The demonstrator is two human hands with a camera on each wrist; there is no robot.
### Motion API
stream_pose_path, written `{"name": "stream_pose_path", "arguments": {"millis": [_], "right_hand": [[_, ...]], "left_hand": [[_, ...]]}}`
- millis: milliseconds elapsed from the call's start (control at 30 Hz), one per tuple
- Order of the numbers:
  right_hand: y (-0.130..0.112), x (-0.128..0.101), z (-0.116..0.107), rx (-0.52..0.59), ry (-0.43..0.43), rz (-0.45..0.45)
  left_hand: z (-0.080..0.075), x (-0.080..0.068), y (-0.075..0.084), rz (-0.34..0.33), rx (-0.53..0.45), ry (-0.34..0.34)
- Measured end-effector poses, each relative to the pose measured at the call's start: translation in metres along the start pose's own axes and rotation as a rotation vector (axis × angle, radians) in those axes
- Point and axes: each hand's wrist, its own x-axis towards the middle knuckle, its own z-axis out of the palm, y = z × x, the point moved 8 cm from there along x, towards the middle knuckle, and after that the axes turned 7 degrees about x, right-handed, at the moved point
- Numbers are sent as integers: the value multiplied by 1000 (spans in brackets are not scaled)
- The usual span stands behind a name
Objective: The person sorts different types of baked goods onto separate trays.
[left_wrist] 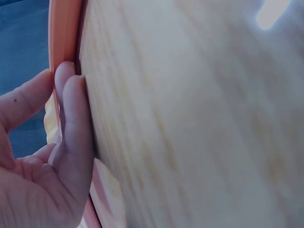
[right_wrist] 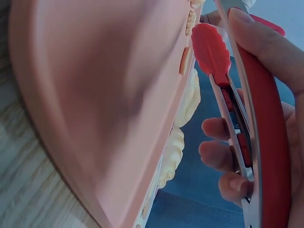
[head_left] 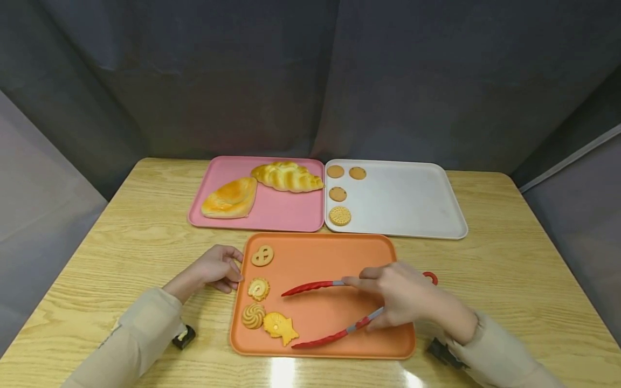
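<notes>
Right hand (head_left: pixel 407 302) grips the red tongs (head_left: pixel 330 312) near the hinge end, fingers curled round both arms; tongs are spread wide, tips pointing left over the orange tray (head_left: pixel 339 258). Upper tip sits mid-tray, lower tip is near the front rim, just beside the fish-shaped cookie (head_left: pixel 280 327). Right wrist view confirms the grip: fingers (right_wrist: pixel 218 156) wrapped round the metal-and-red arms, tray seen edge-on.

Left hand (head_left: pixel 215 268) rests on the table (head_left: pixel 509 269) at the tray's left edge, fingers loosely curled, holding nothing. Left wrist view shows fingertips (left_wrist: pixel 71 118) touching the tray rim (contact looks light, can't tell if it's pressing).

On the orange tray, left side, in a column: pretzel cookie (head_left: pixel 262 255), swirl cookie (head_left: pixel 259 289), spiral cookie (head_left: pixel 253 316), then the fish one at the front.

Behind: pink tray (head_left: pixel 281 215) with two bread pieces, a flat turnover (head_left: pixel 230 198) and a braided roll (head_left: pixel 287 176). White tray (head_left: pixel 412 205) just beside it on the right, four round biscuits (head_left: pixel 338 194) clustered at its left end.
</notes>
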Motion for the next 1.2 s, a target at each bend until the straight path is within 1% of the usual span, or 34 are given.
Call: {"name": "stream_pose_path", "arguments": {"millis": [300,533,667,933,1200], "right_hand": [[-1,7,4,-8,-4,-21],[-7,14,7,17,7,-83],[-10,14,8,39,2,-111],[-9,12,10,66,-41,-93],[-6,6,8,65,-24,-86]], "left_hand": [[-3,2,-2,4,4,11],[-3,2,-1,8,2,8],[-4,3,-1,12,0,6],[-3,1,2,7,5,14],[0,-1,3,12,-2,4]]}}
